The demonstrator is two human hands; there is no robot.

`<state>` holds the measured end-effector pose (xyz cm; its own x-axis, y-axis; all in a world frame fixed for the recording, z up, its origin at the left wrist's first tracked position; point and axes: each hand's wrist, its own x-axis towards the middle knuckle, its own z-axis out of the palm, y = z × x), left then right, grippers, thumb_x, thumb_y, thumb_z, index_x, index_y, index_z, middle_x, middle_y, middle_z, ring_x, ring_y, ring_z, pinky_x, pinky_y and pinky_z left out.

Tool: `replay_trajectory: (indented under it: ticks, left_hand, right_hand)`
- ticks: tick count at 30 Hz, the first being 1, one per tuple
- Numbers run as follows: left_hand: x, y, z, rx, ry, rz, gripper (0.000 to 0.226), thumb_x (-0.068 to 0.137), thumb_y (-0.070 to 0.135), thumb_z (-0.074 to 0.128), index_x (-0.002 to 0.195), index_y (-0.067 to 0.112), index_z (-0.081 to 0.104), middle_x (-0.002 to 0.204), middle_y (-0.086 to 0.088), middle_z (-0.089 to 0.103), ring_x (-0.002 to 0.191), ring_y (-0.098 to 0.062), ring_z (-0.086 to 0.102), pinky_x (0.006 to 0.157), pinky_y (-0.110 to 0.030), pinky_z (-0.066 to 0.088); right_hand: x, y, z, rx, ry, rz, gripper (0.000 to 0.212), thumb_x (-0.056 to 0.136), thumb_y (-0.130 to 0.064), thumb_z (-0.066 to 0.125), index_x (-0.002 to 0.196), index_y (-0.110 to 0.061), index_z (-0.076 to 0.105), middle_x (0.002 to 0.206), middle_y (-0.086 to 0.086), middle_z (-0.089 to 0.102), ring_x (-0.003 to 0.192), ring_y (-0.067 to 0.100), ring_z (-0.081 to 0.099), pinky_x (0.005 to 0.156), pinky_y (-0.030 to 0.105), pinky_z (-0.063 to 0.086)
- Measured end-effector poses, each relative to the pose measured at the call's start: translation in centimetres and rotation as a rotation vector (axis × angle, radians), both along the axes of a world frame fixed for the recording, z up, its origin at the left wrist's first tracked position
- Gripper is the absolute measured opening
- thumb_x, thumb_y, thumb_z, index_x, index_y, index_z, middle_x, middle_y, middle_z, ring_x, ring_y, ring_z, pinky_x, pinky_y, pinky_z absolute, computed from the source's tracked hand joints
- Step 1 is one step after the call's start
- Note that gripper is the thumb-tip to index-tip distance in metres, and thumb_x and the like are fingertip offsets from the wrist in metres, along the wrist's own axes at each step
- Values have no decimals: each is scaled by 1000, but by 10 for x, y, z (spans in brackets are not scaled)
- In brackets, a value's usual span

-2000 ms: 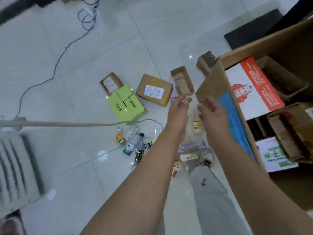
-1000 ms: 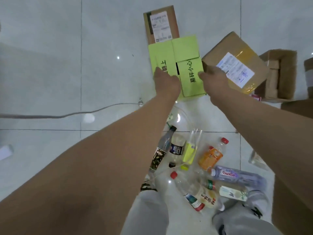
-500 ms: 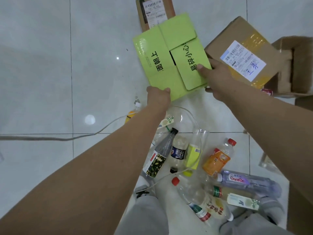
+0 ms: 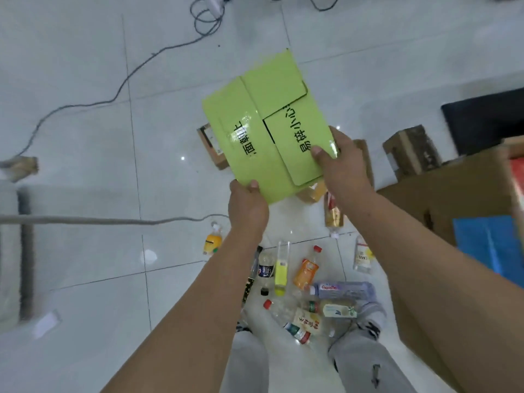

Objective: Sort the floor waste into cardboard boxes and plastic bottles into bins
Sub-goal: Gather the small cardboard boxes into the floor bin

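Note:
A lime-green cardboard box with black printed characters is lifted off the floor, held in both hands. My left hand grips its near corner from below. My right hand clasps its right edge, thumb on top. Beneath it lie small brown boxes, partly hidden. Several plastic bottles are scattered on the tiles between my feet, and an orange bottle lies apart to the left. The big cardboard bin stands at the right.
A dark brown box and a black mat lie at the far right. Grey cables snake over the white tile floor at the left and top. My legs in grey trousers stand at the bottom.
Both hands reached to the green box, took hold of it and raised it off the floor. The view has pulled back and up, and the big bin shows again at the right.

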<state>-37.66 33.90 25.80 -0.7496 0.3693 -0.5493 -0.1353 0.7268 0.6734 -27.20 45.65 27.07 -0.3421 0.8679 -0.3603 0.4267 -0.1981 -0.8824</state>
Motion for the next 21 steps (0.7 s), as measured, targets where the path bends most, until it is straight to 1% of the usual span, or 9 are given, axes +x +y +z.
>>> replay_trajectory:
  ticks: [1,4,7,9,13,15,17,19,21]
  left_hand:
    - [11,11,22,14,33,-49,34,103,27,33,129,5,41,116,-8,55,103,-27,53,79,-31,38]
    - [55,50,76,76,73,-213,32,103,28,34,127,9,43,106,-1,50,101,-26,53,79,-32,40]
    - [117,100,118,111,84,-371,28,103,28,36,117,5,45,102,-7,52,101,-30,53,72,-32,36]
    - [162,130,144,149,90,-469,29,103,28,36,116,4,45,105,-10,55,98,-28,54,67,-33,33]
    - [254,166,195,264,56,-652,30,103,29,35,119,5,44,103,-5,54,94,-25,52,74,-33,39]
    - [299,169,205,269,21,-714,34,102,35,35,122,9,44,112,-6,55,101,-26,54,84,-38,46]
    - [339,164,205,251,18,-794,41,97,45,34,126,16,42,129,-7,52,115,-25,53,94,-43,45]
    - [372,145,200,218,-63,-850,38,99,41,38,126,16,42,120,2,54,111,-19,53,89,-33,43]
    - [399,121,191,177,-171,-892,31,101,32,41,123,11,44,107,2,55,102,-22,56,79,-31,42]
  right_hand:
    - [16,7,22,22,12,-34,39,96,-14,57,135,-18,56,116,-5,66,99,9,61,75,7,49]
    - [78,33,83,69,25,-167,40,95,-15,57,135,-22,56,117,-7,67,107,10,64,93,32,54]
    - [155,57,138,125,10,-317,45,95,-19,57,140,-22,51,125,-6,65,114,12,62,100,38,51]
    - [209,68,169,168,9,-415,45,96,-17,56,141,-21,50,127,-5,63,116,12,60,103,39,49]
    - [313,73,219,193,16,-558,46,99,-19,54,144,-25,45,128,-10,61,117,6,59,101,32,51]
    - [363,68,233,206,1,-611,48,98,-23,55,145,-25,45,131,-9,61,119,6,58,101,33,51]
    - [407,57,238,198,-25,-649,52,95,-26,57,146,-26,44,134,-8,60,122,10,58,103,39,50]
    - [448,39,233,169,-71,-659,51,94,-29,57,143,-32,46,134,-11,60,122,10,58,103,43,50]
    - [481,18,222,117,-95,-652,43,97,-25,56,137,-40,51,129,-14,62,119,8,59,102,42,50]
